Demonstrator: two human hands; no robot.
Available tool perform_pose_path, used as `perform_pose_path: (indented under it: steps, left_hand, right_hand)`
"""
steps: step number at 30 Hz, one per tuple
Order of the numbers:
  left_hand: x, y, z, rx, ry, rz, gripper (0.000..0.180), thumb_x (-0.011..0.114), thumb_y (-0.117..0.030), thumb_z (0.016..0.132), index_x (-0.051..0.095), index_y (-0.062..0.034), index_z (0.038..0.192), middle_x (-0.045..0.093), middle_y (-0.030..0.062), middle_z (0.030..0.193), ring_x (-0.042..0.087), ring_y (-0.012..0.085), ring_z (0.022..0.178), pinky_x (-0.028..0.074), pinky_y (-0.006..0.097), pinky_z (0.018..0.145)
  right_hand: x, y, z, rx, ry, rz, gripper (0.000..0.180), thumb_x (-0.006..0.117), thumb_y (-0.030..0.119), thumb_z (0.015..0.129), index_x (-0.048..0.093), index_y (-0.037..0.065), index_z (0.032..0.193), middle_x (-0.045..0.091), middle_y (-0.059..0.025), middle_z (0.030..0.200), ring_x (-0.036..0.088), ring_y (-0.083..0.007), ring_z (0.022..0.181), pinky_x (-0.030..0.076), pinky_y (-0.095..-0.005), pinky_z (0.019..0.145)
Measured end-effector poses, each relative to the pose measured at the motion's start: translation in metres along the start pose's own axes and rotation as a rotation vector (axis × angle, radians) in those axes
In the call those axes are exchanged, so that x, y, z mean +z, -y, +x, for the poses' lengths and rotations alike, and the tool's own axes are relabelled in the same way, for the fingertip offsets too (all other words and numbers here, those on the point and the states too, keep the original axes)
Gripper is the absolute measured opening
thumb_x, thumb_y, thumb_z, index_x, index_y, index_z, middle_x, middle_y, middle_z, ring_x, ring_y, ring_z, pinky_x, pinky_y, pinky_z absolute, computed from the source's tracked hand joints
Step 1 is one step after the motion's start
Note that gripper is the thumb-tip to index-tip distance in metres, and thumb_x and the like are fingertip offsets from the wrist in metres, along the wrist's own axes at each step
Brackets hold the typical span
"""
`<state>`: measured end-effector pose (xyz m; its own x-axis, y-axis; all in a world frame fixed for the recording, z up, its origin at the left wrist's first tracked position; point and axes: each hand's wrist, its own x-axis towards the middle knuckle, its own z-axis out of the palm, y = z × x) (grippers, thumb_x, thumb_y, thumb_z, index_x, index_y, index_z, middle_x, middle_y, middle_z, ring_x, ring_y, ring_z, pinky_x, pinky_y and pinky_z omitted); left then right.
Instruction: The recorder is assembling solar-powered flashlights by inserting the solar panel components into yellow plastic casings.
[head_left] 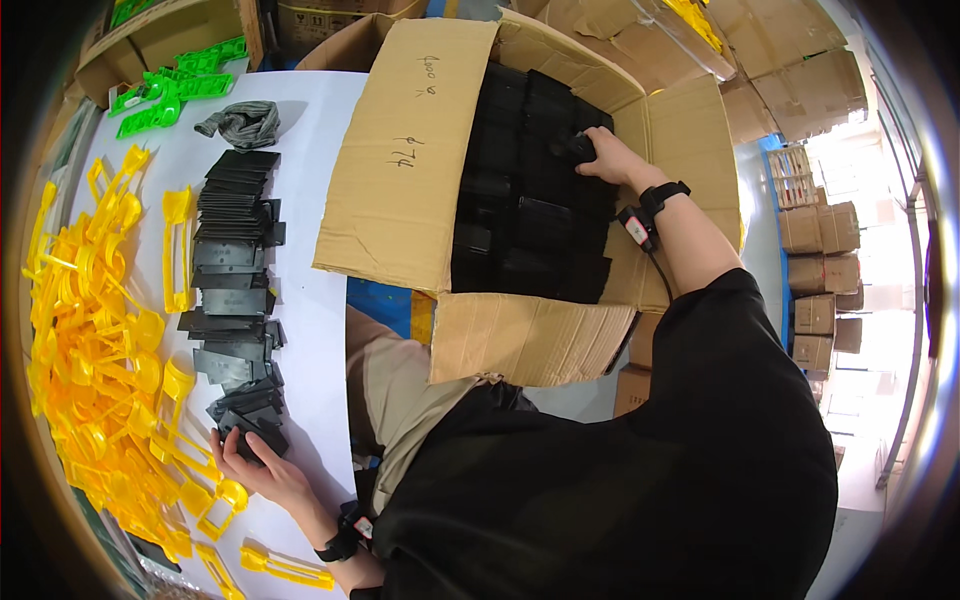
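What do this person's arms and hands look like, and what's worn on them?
The left hand and right hand wear no gloves. Each wrist has a black band: left band, right band. By the right band sits a small box with a red-and-white label and a thin dark cable. The right arm's loose black sleeve leaves the forearm bare.

Loose, plain black cloth top (pixel 620 450) with short sleeves; the right sleeve (pixel 715 310) ends in a simple hem near the elbow, forearm bare from there to the wrist. Creased beige cloth trousers (pixel 400 390) show to the left of the top. Right wrist: black strap-like band (pixel 664 195), small dark box-shaped module (pixel 636 228) with white-and-red label, thin dark cable (pixel 663 275) running off it. Left wrist, nearer: similar black band (pixel 338 546), small red-and-white tag (pixel 363 526) just beside it. Left hand (pixel 262 470) and right hand (pixel 607 158) both bare.
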<state>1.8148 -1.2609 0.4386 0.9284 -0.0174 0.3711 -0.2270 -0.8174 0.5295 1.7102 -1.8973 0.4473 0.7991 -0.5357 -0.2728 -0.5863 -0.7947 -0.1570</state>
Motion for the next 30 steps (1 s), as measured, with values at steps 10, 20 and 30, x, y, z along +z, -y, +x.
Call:
perform_pose_path:
  steps: [10,20,30]
  left_hand:
    - [-0.001,-0.001,-0.001,0.005,0.002,0.010,0.029,0.050,-0.024,0.097,0.055,0.0032,0.108,0.045,0.0200,0.133,0.041,0.0359,0.122,0.032,0.045,0.104]
    - [0.002,0.000,-0.003,0.019,0.002,0.012,0.030,0.050,-0.024,0.098,0.055,0.0035,0.108,0.045,0.0212,0.133,0.042,0.0357,0.120,0.033,0.045,0.103]
    - [-0.002,0.000,0.000,0.006,0.007,0.016,0.030,0.050,-0.024,0.098,0.055,0.0038,0.108,0.046,0.0223,0.131,0.043,0.0361,0.119,0.033,0.044,0.101]
  right_hand:
    - [-0.010,-0.003,-0.005,-0.001,0.040,-0.027,0.051,0.073,0.023,0.067,0.056,-0.003,0.108,0.062,-0.0238,0.107,0.057,-0.0391,0.104,0.046,-0.0393,0.091]
    - [-0.004,0.001,-0.005,-0.101,-0.298,0.180,0.053,0.074,0.026,0.065,0.057,-0.004,0.105,0.062,-0.0233,0.103,0.059,-0.0373,0.100,0.047,-0.0398,0.089]
    - [-0.034,0.009,0.033,0.193,-0.630,1.125,0.014,0.065,0.010,0.075,0.055,0.002,0.080,0.059,-0.0058,0.068,0.058,-0.0149,0.059,0.047,-0.0296,0.055]
